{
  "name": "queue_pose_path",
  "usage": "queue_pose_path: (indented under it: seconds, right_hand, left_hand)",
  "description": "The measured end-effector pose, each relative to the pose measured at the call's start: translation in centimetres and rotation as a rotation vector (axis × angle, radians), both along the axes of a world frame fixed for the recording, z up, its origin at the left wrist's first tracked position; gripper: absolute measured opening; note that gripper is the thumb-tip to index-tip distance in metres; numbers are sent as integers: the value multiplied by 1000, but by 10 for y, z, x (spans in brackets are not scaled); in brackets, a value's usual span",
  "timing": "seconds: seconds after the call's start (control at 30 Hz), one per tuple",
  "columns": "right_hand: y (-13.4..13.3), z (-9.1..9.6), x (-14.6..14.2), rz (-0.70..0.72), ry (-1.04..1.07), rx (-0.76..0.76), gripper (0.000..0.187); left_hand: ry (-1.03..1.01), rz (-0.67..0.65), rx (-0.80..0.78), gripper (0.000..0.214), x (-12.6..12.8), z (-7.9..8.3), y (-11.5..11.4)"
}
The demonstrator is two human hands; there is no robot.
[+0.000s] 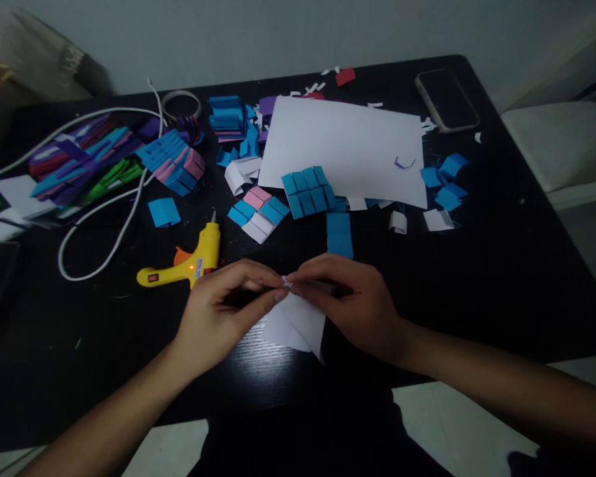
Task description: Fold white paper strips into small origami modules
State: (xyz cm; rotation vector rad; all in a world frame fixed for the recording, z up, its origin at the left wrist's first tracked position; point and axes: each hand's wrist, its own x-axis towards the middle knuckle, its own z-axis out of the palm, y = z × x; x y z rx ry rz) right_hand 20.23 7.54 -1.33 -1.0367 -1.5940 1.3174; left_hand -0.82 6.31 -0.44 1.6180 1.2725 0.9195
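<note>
A small white sheet of paper [298,321] is pinched at its upper end between the fingertips of both hands, just above the black table. My left hand [228,305] grips it from the left with thumb and index finger. From the right, my right hand [355,301] holds the same edge, its fingertips nearly meeting the left ones. The lower part of the paper hangs towards me with a crease and a curled corner. Beside my left hand lies a yellow glue gun [201,258] with its orange light lit. A blue folded strip [339,233] lies just beyond my right hand.
Behind the hands lie a large white sheet [347,146], a blue folded-paper block [308,192] and a multicoloured folded square [259,214]. A white cable [124,235] loops at left near bundled paper strips [84,156]. A phone [447,99] rests at far right.
</note>
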Motion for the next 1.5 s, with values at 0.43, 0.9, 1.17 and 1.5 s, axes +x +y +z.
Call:
queue_pose_path:
  seconds: [0.43, 0.9, 1.17, 1.5]
  right_hand:
    - [2, 2, -2, 51, -58, -143, 11]
    - [2, 3, -1, 21, -90, -136, 4]
    - [0, -1, -2, -36, -72, 168, 7]
    - [-1, 2, -2, -41, -71, 14, 1]
  left_hand:
    - [115, -15, 84, 3, 1, -3, -1]
    - [8, -54, -90, 6, 3, -2, -3]
    - [42, -42, -82, 4, 3, -3, -4]
    - [76, -56, -41, 5, 2, -5, -6]
